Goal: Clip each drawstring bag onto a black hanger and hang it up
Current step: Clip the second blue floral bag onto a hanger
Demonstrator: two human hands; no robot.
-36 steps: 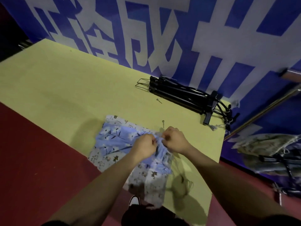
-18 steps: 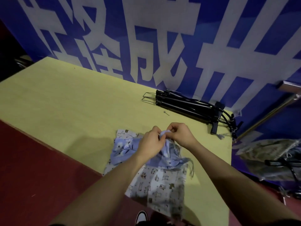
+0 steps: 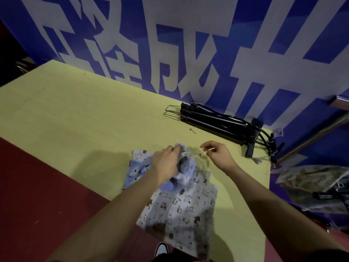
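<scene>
A blue flowered drawstring bag (image 3: 184,172) lies bunched on top of a white bag printed with small animals (image 3: 181,208), both on the yellow table (image 3: 75,118). My left hand (image 3: 167,163) grips the gathered mouth of the blue bag. My right hand (image 3: 217,153) is a little to the right, its fingertips pinching a thin cord that loops back to the bag. A stack of black hangers (image 3: 217,122) lies at the table's far right, beyond both hands.
A small metal pin (image 3: 193,130) lies on the table before the hangers. Bags clipped on hangers (image 3: 317,183) hang lower right, beside a metal rail (image 3: 311,137). A blue banner wall (image 3: 170,44) backs the table. Red floor lies to the left.
My hands were together at the bag's mouth; now my right hand has pulled away to the right, drawing the cord out. The blue bag's mouth is more gathered.
</scene>
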